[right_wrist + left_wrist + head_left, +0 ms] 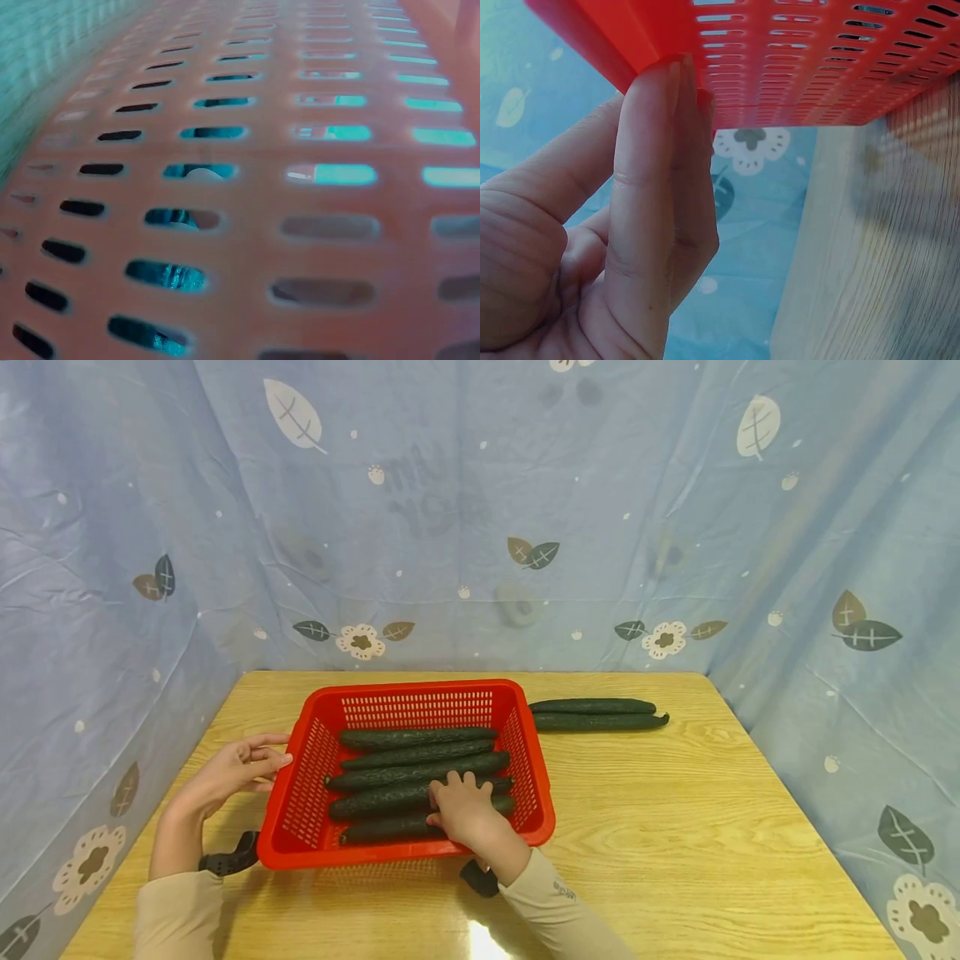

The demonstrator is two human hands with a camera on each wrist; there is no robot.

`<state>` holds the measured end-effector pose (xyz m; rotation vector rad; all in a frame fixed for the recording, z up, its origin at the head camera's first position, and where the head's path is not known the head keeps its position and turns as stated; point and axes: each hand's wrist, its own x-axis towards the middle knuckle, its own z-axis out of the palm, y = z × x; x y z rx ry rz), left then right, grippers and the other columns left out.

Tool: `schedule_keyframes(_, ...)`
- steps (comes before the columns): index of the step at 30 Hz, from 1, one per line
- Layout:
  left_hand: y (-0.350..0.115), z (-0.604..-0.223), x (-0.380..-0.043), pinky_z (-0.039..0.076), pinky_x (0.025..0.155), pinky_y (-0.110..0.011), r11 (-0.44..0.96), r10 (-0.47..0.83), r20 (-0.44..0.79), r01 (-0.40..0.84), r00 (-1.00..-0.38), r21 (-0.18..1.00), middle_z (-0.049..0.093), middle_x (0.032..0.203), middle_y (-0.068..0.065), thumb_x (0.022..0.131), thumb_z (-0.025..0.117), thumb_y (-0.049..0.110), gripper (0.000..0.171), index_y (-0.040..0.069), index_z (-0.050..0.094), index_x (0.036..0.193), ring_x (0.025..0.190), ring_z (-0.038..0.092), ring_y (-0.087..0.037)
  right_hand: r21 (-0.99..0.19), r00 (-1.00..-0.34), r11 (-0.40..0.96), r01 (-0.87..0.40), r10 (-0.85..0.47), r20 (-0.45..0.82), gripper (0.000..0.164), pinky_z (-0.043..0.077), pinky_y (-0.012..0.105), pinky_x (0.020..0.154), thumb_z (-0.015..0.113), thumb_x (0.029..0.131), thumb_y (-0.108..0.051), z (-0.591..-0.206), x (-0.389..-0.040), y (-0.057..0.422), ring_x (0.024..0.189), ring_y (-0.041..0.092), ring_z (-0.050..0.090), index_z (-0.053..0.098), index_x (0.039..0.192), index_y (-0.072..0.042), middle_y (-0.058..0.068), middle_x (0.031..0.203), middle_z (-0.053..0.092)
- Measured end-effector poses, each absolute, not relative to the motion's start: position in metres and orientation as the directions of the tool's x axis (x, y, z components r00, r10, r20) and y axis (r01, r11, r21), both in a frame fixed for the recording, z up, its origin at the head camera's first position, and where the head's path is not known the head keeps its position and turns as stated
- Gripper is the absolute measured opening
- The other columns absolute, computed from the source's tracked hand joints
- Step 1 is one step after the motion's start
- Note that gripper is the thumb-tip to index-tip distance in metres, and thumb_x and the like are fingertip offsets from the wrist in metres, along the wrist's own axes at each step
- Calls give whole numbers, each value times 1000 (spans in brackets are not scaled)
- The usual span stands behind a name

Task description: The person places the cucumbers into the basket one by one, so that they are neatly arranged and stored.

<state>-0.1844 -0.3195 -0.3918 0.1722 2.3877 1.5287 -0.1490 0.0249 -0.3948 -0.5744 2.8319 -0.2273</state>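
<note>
A red plastic basket [405, 858] with slotted walls stands on the table, holding several dark green cucumbers [420, 755] laid side by side. At its left end my left hand [236, 767] pinches the rim; in the left wrist view the fingers [641, 150] meet the red edge. My right hand [467, 810] is inside the basket toward the right, its spread fingers resting over the nearer cucumbers [375, 802]. Slotted red wall [247, 187] fills the right wrist view, with dark green showing through some slots and the right hand mostly hidden behind it.
Two more cucumbers [600, 722] lie together on the wooden table [675, 827], just beyond the basket's right end. A blue patterned curtain [465, 510] encloses the back and both sides. Dark wrist gear [231, 855] sits below the left hand.
</note>
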Motion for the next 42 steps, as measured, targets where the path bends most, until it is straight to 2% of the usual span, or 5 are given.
schedule_keyframes(6,-321,-392,-184,54,73,-30,422,263,-187,-61,-947,905,63,102,-1,94,56,21,62,-8,28,139,87,63,-8,-214,-898,903,-373,-409,-163,21,40,47,76,61,87,-38,-396,-149,25,83,22,40,52,90,-19,2,94,48)
schedule_keyframes(13,-321,-395,-183,54,72,-30,414,266,-191,-67,-945,908,64,100,1,94,57,22,62,-9,27,139,87,63,-9,-193,-908,893,-408,-418,-17,19,35,39,70,58,89,-40,-401,-146,27,82,21,41,54,92,-22,1,92,50)
schedule_keyframes(23,-322,-397,-182,54,73,-31,413,275,-182,-55,-944,909,65,101,-1,94,56,21,61,-9,27,139,87,64,-9,-103,-855,859,-502,-476,205,19,38,41,80,56,90,-43,-399,-144,35,81,19,49,60,93,-24,-3,88,54)
schedule_keyframes(34,-322,-395,-184,54,73,-31,412,278,-174,-47,-944,910,64,103,-4,94,56,20,60,-8,28,139,88,64,-9,-192,-803,780,-595,-568,181,21,37,37,78,56,90,-42,-375,-140,65,81,17,46,63,99,-24,-4,89,52)
schedule_keyframes(42,-321,-395,-184,54,73,-31,420,276,-172,-42,-946,907,64,103,-5,94,55,21,61,-8,28,139,88,64,-9,-256,-786,745,-616,-560,261,18,34,46,94,57,89,-41,-361,-141,90,82,17,47,65,97,-26,-5,87,54)
